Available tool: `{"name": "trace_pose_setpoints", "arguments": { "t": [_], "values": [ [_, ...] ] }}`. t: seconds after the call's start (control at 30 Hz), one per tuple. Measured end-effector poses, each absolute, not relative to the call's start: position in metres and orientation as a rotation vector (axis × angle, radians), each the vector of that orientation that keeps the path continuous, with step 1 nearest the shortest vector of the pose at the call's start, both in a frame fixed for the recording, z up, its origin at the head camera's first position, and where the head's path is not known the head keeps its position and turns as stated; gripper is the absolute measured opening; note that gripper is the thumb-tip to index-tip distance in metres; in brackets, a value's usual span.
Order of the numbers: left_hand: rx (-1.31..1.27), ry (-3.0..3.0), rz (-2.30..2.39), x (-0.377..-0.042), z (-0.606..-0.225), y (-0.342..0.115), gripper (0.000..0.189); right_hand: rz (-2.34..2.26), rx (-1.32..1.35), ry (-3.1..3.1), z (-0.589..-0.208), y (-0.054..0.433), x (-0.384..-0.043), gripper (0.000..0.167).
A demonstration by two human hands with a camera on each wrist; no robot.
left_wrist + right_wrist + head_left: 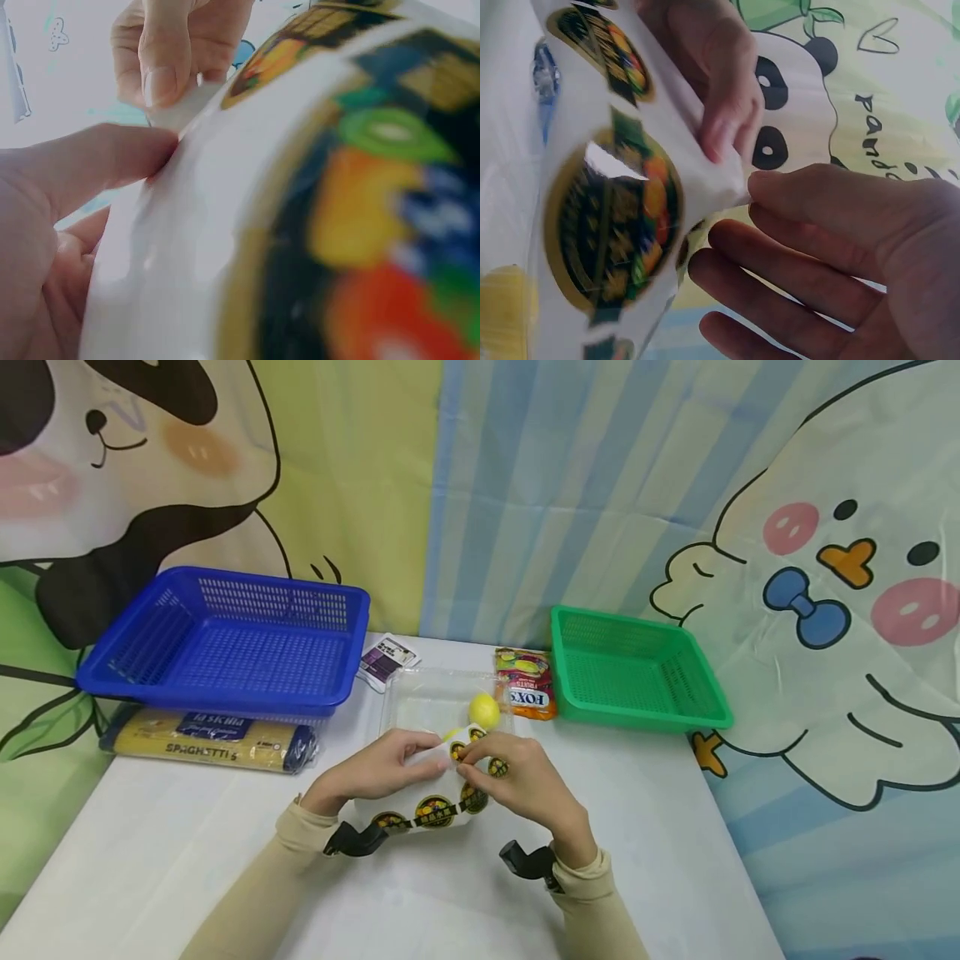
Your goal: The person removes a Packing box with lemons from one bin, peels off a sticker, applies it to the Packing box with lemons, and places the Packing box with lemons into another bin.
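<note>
Printed bag [431, 797], edge pinched, green basket [637, 714] apart

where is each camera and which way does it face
Head: on the head, looking forward and down at the table; left hand, right hand and sleeves show.
Left wrist: on that wrist, looking closely at the printed bag; parts of both hands show.
Right wrist: on that wrist, facing the printed bag, panda backdrop behind; both hands show.
Shared: both wrist views show the printed bag and both hands.
</note>
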State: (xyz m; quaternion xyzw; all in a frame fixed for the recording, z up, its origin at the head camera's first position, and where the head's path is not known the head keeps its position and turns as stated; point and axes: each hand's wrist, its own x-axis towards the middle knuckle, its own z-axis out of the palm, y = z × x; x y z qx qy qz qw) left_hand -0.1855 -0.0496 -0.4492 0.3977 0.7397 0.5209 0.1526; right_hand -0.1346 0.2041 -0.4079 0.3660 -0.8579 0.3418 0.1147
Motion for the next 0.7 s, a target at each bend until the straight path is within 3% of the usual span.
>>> {"name": "trace_pose_setpoints", "arguments": {
  "t": [0.23,0.37,0.53,0.7],
  "values": [
    [1.09,2.008,1.303,-0.182,-0.455,-0.051,0.012,1.189,0.806,-2.566,-0.401,0.226,-0.134,0.008],
    [1.189,1.94,1.07,-0.173,-0.468,-0.036,0.006,1.252,0.662,-2.541,-0.4,0.235,-0.135,0.014],
    [1.302,1.908,0.879,-0.156,-0.487,-0.005,0.005,1.258,0.636,-2.521,-0.4,0.235,-0.138,0.016],
    [1.29,2.126,0.801,-0.147,-0.502,0.008,0.015,1.27,0.65,-2.501,-0.4,0.231,-0.141,0.016]
  ]
}}
